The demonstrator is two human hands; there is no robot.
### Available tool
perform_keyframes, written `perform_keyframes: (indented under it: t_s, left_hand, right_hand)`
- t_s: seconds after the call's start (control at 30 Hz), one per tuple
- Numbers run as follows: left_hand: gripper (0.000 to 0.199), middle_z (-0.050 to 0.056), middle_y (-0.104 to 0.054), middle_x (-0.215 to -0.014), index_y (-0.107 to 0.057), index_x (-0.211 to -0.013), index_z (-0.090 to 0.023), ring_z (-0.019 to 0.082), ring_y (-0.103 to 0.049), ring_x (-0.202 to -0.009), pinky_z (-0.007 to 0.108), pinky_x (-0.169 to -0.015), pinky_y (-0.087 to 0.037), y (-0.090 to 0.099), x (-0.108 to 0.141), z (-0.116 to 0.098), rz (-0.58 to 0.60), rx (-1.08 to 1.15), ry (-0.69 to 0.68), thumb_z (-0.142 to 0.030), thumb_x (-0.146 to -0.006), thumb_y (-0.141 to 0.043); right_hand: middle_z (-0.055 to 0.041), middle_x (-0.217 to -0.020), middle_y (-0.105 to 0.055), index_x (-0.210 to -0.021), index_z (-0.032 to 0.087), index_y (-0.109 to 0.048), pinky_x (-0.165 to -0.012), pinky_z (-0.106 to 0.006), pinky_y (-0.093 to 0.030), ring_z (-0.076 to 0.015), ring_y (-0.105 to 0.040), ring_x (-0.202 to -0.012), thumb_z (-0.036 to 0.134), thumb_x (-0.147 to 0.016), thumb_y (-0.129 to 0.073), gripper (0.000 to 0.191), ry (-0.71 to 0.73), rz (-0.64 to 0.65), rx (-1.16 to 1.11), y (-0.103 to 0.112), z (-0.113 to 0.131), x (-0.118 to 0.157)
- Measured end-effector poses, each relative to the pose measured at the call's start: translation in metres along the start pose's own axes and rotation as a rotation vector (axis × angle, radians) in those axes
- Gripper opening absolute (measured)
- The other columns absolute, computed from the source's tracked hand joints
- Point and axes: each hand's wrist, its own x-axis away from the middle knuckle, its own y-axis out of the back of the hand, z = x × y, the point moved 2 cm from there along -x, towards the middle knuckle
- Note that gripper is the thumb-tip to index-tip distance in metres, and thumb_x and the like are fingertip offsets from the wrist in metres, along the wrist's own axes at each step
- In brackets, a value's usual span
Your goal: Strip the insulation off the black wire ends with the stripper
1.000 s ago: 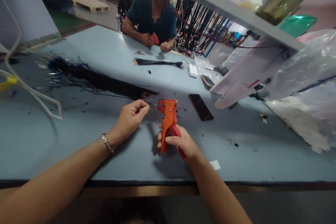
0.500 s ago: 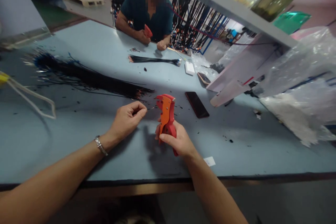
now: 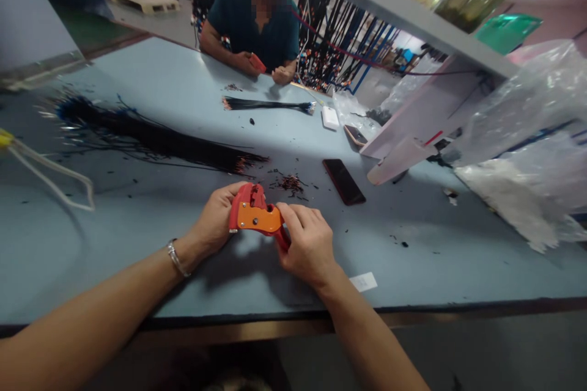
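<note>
My right fingers [image 3: 296,220] wrapped round handles of red-and-orange wire stripper [image 3: 255,218]. My left fingers [image 3: 232,189] at its head, partly hidden; can't tell if grasping wire. Stripper sits between both sets of fingers, over bench [image 3: 114,226]. Left fingertips might get pinched if right ones squeeze with them so near jaws. Tool might twist if right hold is loose. Little scraps [image 3: 291,183] just past fingers could scatter if bumped; black wires [image 3: 174,142] beyond left fingers could tangle if brushed.

No readable text or labels.
</note>
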Motion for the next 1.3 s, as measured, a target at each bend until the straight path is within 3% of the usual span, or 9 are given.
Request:
perform_keyframes:
  t_s: [0.17, 0.43, 0.77, 1.0, 1.3]
  left_hand:
    - [0.021, -0.003, -0.063, -0.066, -0.065, -0.075, -0.015, 0.009, -0.054, -0.057, 0.018, -0.054, -0.045, 0.001, -0.002, 0.002, -0.059, 0.058, 0.011, -0.023, -0.061, -0.077]
    - [0.015, -0.002, -0.062, -0.062, -0.062, -0.068, -0.014, 0.010, -0.056, -0.055, 0.019, -0.054, -0.046, -0.008, -0.001, -0.005, 0.003, 0.143, 0.101, -0.023, -0.064, -0.074]
    - [0.018, 0.001, -0.068, -0.067, -0.066, -0.071, -0.014, 0.013, -0.060, -0.061, 0.021, -0.059, -0.049, -0.010, 0.001, -0.002, 0.020, 0.195, 0.076, -0.028, -0.065, -0.077]
    - [0.022, 0.003, -0.072, -0.074, -0.071, -0.074, -0.014, 0.016, -0.065, -0.070, 0.026, -0.071, -0.053, -0.010, 0.002, 0.000, 0.119, 0.105, 0.027, -0.030, -0.062, -0.081]
    - [0.024, 0.006, -0.075, -0.077, -0.075, -0.076, -0.015, 0.021, -0.068, -0.074, 0.030, -0.074, -0.054, -0.007, 0.002, -0.003, 0.115, -0.083, -0.016, -0.036, -0.065, -0.079]
  right_hand:
    - [-0.0136, -0.102, -0.068, -0.120, 0.011, -0.057, -0.078, -0.037, -0.041, -0.0252, -0.061, -0.089, 0.023, -0.082, -0.052, 0.040, 0.010, -0.010, 0.029, 0.001, 0.000, 0.000]
    - [-0.0169, -0.105, -0.067, -0.122, 0.007, -0.056, -0.080, -0.040, -0.041, -0.0268, -0.061, -0.094, 0.022, -0.082, -0.053, 0.042, 0.032, -0.060, 0.018, -0.001, -0.002, 0.001]
    - [-0.0164, -0.104, -0.068, -0.117, 0.008, -0.057, -0.081, -0.040, -0.043, -0.0268, -0.062, -0.093, 0.023, -0.084, -0.051, 0.036, 0.009, -0.090, 0.014, 0.000, -0.003, 0.000]
    - [-0.0158, -0.105, -0.067, -0.117, 0.011, -0.057, -0.082, -0.039, -0.044, -0.0268, -0.062, -0.097, 0.023, -0.079, -0.054, 0.039, -0.054, -0.082, -0.037, -0.001, -0.009, 0.000]
    - [-0.0150, -0.098, -0.066, -0.111, 0.011, -0.057, -0.079, -0.039, -0.045, -0.0266, -0.060, -0.090, 0.023, -0.078, -0.052, 0.035, -0.051, -0.052, -0.054, 0.001, -0.006, -0.002]
